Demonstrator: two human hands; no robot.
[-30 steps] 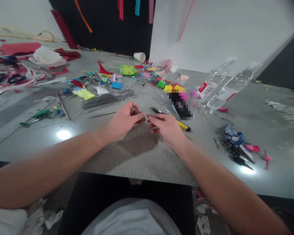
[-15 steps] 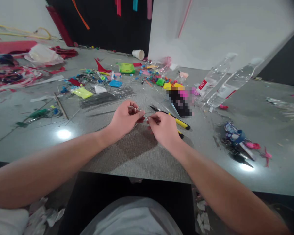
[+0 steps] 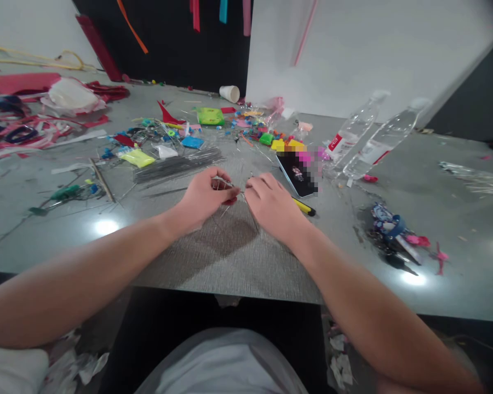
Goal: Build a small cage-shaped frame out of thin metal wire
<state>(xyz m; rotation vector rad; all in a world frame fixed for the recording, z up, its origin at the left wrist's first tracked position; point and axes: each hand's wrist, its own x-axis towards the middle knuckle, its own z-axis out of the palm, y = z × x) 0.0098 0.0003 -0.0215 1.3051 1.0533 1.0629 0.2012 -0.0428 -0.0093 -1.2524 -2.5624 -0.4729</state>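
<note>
Both hands meet over the middle of the grey table (image 3: 238,257), fingertips almost touching. The left hand (image 3: 203,197) is curled closed around a small dark red piece (image 3: 222,185) with thin wire (image 3: 235,192) running from it; thumb and forefinger pinch it tight. The right hand (image 3: 271,205) lies palm down just beside it, fingers narrowed toward the same wire, though its fingertips are hidden behind the knuckles, so I cannot tell whether they grip the wire or only touch it.

Judging by the pose, the step in hand is fine fitting or twisting of wire at the red piece, held above the tabletop. The next move calls for a steady left pinch and a small, exact pull or turn from the right fingers.

A yellow-and-black cutter (image 3: 303,206) lies just right of the right hand, a phone (image 3: 298,174) beyond it, a bundle of grey wires (image 3: 176,165) behind the left hand, and 2 clear bottles (image 3: 363,142) further right.
</note>
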